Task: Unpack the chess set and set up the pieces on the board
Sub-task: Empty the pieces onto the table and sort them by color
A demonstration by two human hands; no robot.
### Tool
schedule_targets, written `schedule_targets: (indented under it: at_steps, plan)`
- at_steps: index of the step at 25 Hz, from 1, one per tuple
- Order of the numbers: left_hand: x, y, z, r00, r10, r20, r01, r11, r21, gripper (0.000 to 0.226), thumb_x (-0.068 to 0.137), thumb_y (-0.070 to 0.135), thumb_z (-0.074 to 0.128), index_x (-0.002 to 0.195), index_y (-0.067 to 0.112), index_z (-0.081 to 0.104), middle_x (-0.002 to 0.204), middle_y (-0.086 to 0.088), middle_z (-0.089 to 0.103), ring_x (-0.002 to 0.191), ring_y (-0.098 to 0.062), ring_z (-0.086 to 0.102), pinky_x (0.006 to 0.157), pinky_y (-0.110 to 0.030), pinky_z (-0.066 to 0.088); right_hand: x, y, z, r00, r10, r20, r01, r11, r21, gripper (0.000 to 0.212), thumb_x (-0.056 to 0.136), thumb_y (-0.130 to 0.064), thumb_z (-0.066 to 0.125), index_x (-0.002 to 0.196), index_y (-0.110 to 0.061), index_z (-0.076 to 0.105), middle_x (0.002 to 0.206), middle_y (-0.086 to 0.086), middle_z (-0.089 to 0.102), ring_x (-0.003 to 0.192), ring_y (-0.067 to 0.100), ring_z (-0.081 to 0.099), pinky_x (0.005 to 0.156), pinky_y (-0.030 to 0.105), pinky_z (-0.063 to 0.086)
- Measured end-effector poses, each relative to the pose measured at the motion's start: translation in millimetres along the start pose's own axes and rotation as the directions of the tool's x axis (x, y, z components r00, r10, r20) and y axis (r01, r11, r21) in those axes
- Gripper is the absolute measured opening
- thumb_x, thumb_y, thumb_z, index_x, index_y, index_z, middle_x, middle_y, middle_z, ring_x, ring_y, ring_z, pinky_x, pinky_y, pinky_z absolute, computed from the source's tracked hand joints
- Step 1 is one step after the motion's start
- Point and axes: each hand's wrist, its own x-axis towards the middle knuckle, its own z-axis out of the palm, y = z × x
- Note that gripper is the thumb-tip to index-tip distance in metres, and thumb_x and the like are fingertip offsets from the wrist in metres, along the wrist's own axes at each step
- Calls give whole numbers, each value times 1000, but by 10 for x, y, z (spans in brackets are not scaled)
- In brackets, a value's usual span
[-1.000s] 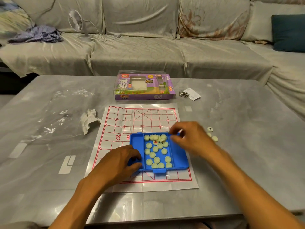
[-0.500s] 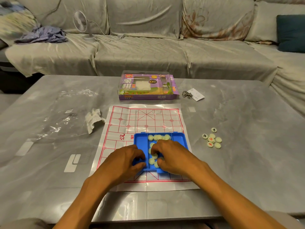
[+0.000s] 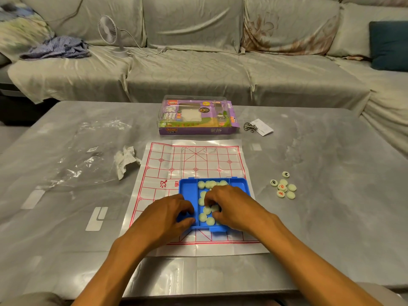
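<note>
Blue plastic tray (image 3: pixel 187 188), lying on the red-lined paper board (image 3: pixel 159 173), is gripped at its near-left corner by the left hand (image 3: pixel 167 215). Since a second ago the right hand (image 3: pixel 234 208) has been brought back from the small pile of round white pieces (image 3: pixel 283 187) on the table; its fingers are curled over discs in the tray, so another batch is judged about to be lifted out.

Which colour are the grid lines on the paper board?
Red, on the white paper board; head view shows it.
</note>
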Motion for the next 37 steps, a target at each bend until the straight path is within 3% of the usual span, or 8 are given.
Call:
schedule_targets:
  at_steps: [6,11,18,22,28,32,37]
  plan:
    - [-4,5,1,1000,7,-7,-7,1000,6,29,91,48,53,114,33,61,105,14,57,89,-6,55,73,-11,45,2,-39,19,998,-39,-43,44,993,114,24,91,-18,64,114,-23,62,113,-5,63,96,9,57,83,21,51]
    - [5,6,8,1000,11,-17,-11,1000,6,27,91,47,54,113,33,62,104,13,58,87,-6,54,72,-11,44,25,-54,42,997,-80,-13,81,994,68,19,93,-19,61,111,-23,62,112,-5,63,94,9,57,78,18,47]
    - [4,-6,12,1000,-2,-12,2,1000,0,29,90,49,54,113,33,62,106,14,58,88,-6,56,76,-18,49,43,-38,60,991,-129,31,129,992,11,26,94,-13,56,116,-28,52,108,-5,62,91,12,57,78,26,52]
    - [7,3,7,1000,6,3,-6,1000,-1,29,90,49,53,114,33,61,106,13,58,89,-7,56,76,-15,48,18,-30,-11,996,-85,-4,85,991,103,26,92,-17,58,115,-27,53,107,-6,61,88,9,55,73,15,47]
    - [12,-1,10,1000,10,1,-10,1000,7,27,91,47,54,113,33,61,105,13,58,87,-6,55,71,-10,42,-34,19,-75,985,-69,161,54,994,97,27,90,-21,66,113,-30,57,99,-17,54,84,5,54,67,9,41]
    - [8,-9,13,1000,12,2,-12,1000,9,29,91,47,53,114,33,61,106,14,57,88,-6,54,69,-9,41,-17,17,-53,998,-23,59,19,997,77,26,91,-18,64,114,-27,57,112,-9,58,92,6,53,74,16,45]
    - [12,-17,12,1000,11,7,-11,1000,9,29,91,48,53,115,34,60,107,15,56,88,-4,53,70,-10,42,-14,14,-62,1000,-14,-26,17,995,94,22,91,-17,59,110,-26,56,109,-6,62,89,10,55,77,26,53]
